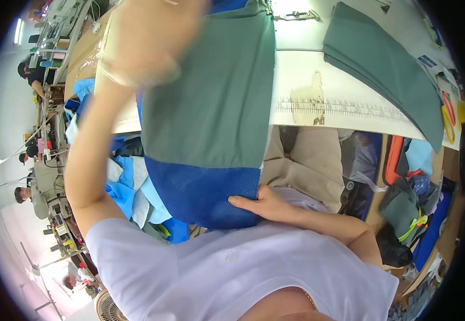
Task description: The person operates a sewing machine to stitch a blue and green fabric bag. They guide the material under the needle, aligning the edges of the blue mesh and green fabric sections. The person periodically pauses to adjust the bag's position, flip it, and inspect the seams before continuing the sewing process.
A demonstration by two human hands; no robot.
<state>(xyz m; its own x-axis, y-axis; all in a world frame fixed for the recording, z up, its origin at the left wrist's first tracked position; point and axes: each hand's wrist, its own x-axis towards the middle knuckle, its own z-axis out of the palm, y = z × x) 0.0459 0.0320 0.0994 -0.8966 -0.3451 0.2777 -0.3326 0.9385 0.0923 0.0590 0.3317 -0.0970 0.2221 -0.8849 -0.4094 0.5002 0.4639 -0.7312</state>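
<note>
A grey-green cloth panel (208,91) with a blue mesh section (200,195) hangs over the white work surface's front edge toward my body. My right hand (259,203) grips the mesh section at its right side, thumb on top. My left hand (155,40) is raised over the panel's upper left, smeared by motion, so its fingers are unclear. A metal fitting (296,16) sits at the top of the white surface, right of the cloth.
Folded grey-green cloth (382,75) and orange-yellow scissors (447,112) lie right on the ruler-marked table (296,109). Blue and white scraps (125,187) pile below left. Co-workers (32,75) work along the left. Cloth and bins (411,208) are at lower right.
</note>
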